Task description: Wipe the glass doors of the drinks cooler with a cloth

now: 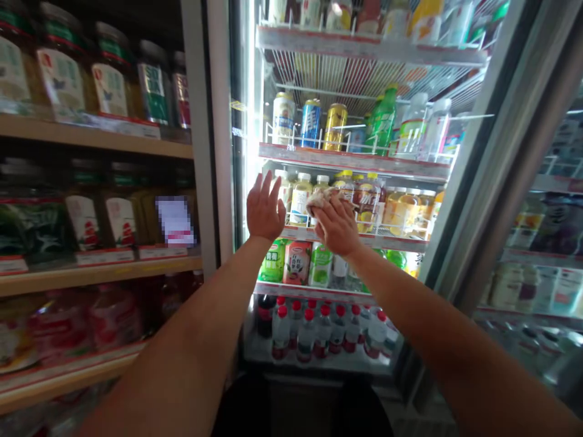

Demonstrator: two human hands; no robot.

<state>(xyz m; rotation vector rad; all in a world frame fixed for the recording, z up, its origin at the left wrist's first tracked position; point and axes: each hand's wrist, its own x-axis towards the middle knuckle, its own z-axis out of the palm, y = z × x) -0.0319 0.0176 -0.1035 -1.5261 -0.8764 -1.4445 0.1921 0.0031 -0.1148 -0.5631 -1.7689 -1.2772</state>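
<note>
Both my arms reach into an open drinks fridge. My left hand [265, 209] is raised with its fingers stretched up and apart, holding nothing, in front of the yellow juice bottles [300, 197] on the middle shelf [392, 241]. My right hand [336, 226] is closed on a crumpled white cloth [320, 198], pressed near the bottles on that same shelf. Whether the left palm touches a bottle I cannot tell.
The fridge door [501, 158] stands swung open at the right. Cans [311, 123] and green bottles [381, 118] fill the shelf above; red-capped water bottles [319, 331] line the bottom. Wooden shelves [91, 136] of jars stand at the left.
</note>
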